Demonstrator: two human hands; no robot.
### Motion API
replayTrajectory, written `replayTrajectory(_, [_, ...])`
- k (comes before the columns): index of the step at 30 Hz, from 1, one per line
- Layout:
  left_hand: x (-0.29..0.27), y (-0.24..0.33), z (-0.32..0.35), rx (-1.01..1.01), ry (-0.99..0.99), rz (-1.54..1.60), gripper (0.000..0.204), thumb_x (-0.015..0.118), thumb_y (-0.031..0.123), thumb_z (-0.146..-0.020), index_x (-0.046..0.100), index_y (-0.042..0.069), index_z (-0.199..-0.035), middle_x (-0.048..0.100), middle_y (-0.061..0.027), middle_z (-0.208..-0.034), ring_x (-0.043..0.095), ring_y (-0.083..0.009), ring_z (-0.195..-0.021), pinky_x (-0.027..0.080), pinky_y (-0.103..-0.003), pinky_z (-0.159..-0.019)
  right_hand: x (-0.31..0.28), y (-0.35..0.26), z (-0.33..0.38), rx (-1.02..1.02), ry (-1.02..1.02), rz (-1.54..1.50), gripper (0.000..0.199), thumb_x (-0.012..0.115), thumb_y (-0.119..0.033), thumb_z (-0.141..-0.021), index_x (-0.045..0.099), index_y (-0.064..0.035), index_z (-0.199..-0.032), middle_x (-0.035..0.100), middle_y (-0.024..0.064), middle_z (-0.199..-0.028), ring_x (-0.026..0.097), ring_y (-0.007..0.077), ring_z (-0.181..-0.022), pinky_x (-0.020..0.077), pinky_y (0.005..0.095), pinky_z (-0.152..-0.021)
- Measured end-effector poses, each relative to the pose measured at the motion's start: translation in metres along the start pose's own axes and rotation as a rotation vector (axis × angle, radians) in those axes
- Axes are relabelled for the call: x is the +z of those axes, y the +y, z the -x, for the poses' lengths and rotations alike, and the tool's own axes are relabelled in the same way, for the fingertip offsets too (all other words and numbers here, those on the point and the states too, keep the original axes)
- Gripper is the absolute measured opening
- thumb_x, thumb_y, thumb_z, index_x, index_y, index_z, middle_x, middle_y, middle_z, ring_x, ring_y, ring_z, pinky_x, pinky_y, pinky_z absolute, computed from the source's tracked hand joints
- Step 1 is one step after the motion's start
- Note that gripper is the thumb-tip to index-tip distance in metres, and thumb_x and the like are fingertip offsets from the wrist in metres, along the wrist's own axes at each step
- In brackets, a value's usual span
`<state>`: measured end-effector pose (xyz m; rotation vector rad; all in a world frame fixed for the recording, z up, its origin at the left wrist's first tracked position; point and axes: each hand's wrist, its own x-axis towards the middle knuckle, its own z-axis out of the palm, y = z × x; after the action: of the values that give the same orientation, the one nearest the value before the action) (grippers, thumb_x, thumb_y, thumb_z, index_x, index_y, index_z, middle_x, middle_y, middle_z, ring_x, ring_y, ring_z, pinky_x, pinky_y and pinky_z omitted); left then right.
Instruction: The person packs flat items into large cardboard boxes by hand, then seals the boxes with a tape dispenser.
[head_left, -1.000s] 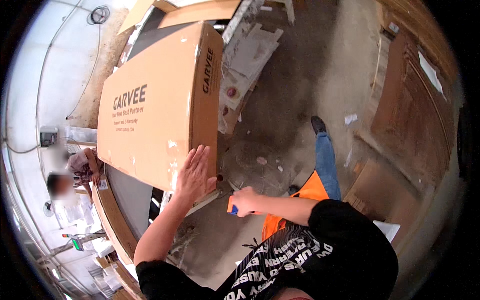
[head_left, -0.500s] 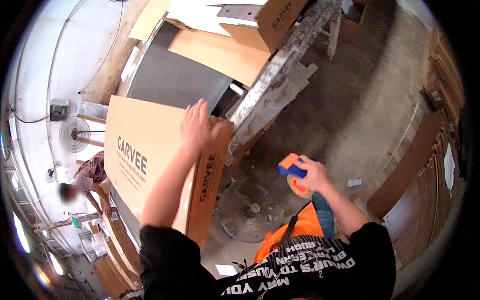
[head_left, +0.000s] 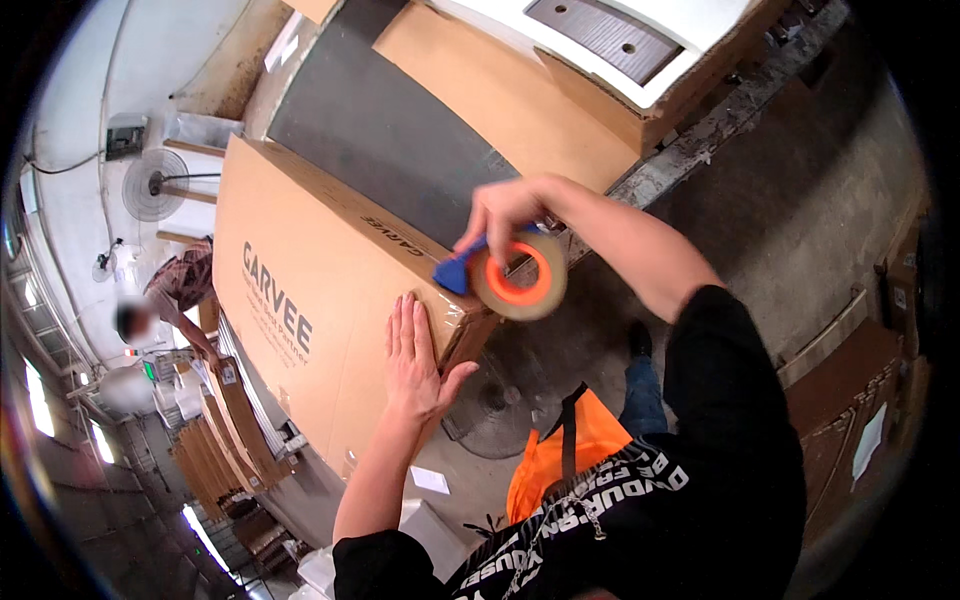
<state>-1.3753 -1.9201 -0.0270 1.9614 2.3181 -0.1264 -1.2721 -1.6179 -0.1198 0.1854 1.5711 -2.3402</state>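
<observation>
A large brown cardboard box (head_left: 330, 290) stands on the dark conveyor belt, its broad printed side toward me. My left hand (head_left: 412, 365) lies flat on that side near the right end, fingers together and stretched, thumb out. My right hand (head_left: 505, 220) is wrapped round a blue and orange tape dispenser (head_left: 455, 272) with a roll of tape (head_left: 545, 285) on it. The dispenser's blue end meets the box's upper edge at the right corner, where clear, shiny tape (head_left: 450, 310) shows.
Beyond the box runs the dark belt (head_left: 370, 130). An open carton (head_left: 645, 125) with white foam and a dark panel lies at the upper right. A caged floor fan (head_left: 495, 400) stands below the box's end. At the left, another person (head_left: 180, 290) bends over flat cartons.
My right hand has brought the tape dispenser up and left from beside my body to the box's corner. My left hand has slid lower on the side, and the box is turned, showing its top.
</observation>
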Motion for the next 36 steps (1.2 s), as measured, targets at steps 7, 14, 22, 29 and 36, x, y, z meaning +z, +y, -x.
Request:
replayTrajectory(7, [-0.004,-0.004,-0.007,-0.009,0.006,0.048,0.094,0.046,0.061,-0.09,0.02,-0.011,-0.145,0.023,-0.0324,-0.151,0.022,-0.0478,-0.141,0.016,-0.056,-0.115,0.13,0.037,0.033,-0.084,0.128,0.769,0.048,0.072,-0.034,-0.058,0.073,-0.0067,-0.097,0.069,0.0146,-0.091,0.068,0.0329,-0.077,0.0553,0.0395,-0.073])
replayTrajectory(14, [0.002,-0.005,0.004,-0.027,0.018,0.042,0.091,0.048,0.057,-0.091,0.021,-0.011,-0.145,0.023,-0.0341,-0.15,0.023,-0.0492,-0.14,0.017,-0.056,-0.114,0.173,0.085,0.039,-0.205,0.266,1.011,0.057,0.072,-0.022,-0.058,0.063,-0.0048,-0.111,0.055,0.0217,-0.112,0.065,0.0336,-0.079,0.0541,0.0401,-0.064])
replayTrajectory(22, [0.019,-0.008,0.033,-0.114,0.258,0.17,0.093,0.05,0.053,-0.091,0.013,-0.011,-0.147,0.016,-0.0349,-0.152,0.014,-0.0475,-0.143,0.011,-0.049,-0.118,0.178,0.121,0.09,0.067,-0.155,1.094,0.074,0.073,-0.017,-0.056,0.052,-0.0044,-0.126,0.056,0.0185,-0.117,0.065,0.0361,-0.096,0.0531,0.0451,-0.074])
replayTrajectory(29, [0.052,-0.022,0.208,-0.784,0.752,0.059,0.074,0.044,0.046,-0.098,0.02,-0.002,-0.15,0.013,-0.0251,-0.157,0.015,-0.0397,-0.145,0.012,-0.047,-0.118,0.174,0.124,0.091,-0.447,0.521,-0.264,0.083,0.073,-0.011,-0.059,0.044,0.0059,-0.134,0.056,0.0126,-0.128,0.057,0.0221,-0.115,0.0437,0.0329,-0.1])
replayTrajectory(36, [0.126,-0.104,0.315,-0.792,0.697,-0.233,0.048,0.041,0.031,-0.098,0.055,-0.004,-0.129,0.056,-0.0226,-0.131,0.05,-0.0438,-0.123,0.042,-0.051,-0.103,0.179,-0.021,0.004,-0.472,0.357,-0.356,0.07,0.06,-0.008,-0.062,0.049,0.0021,-0.13,0.062,0.0101,-0.114,0.06,0.0205,-0.103,0.0461,0.0323,-0.093])
